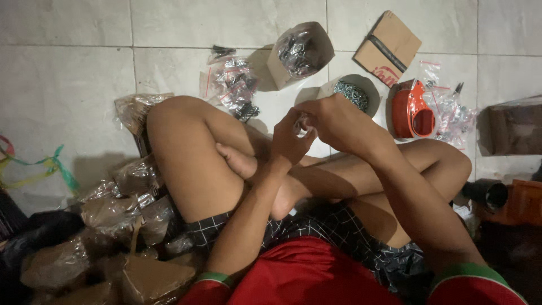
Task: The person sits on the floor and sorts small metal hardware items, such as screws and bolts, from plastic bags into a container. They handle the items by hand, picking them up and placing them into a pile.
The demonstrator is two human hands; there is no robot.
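I sit cross-legged on a tiled floor. My left hand (289,138) and my right hand (337,121) meet above my knees, both pinching a small clear plastic bag (302,126) that holds tiny dark parts. The bag is mostly hidden by my fingers. Just beyond my right hand stands a round bowl of small metal screws (351,92).
An open cardboard box of bagged screws (299,52) and loose small bags of screws (234,85) lie ahead. A red tape dispenser (413,109), a flat cardboard piece (388,46) and more small bags (454,116) lie right. Brown plastic-wrapped packs (121,214) pile at my left.
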